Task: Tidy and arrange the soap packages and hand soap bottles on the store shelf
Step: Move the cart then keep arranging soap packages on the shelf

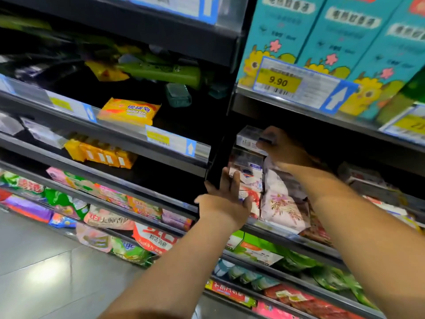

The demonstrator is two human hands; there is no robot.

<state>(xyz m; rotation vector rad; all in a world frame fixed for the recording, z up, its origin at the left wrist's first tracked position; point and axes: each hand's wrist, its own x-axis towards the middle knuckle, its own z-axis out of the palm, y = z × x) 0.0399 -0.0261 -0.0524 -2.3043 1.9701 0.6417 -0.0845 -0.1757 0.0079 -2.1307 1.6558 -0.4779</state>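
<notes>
A stack of white soap boxes (249,165) stands at the left end of a dark shelf in the right-hand bay. My left hand (226,199) grips the lower box of the stack from the left side. My right hand (281,147) holds the top white box (247,137) at its right end, fingers curled over it. A pale pink floral soap package (281,204) leans just right of the stack, below my right wrist. More soap packs (358,174) lie farther right, partly hidden by my right forearm.
Yellow soap bars (128,111) and a row of small orange packs (101,154) sit on the left bay's shelves. Teal boxes (340,35) stand above a 9.90 price tag (278,81). Detergent bags (108,218) fill the low shelves. Grey tiled floor (41,268) lies at the lower left.
</notes>
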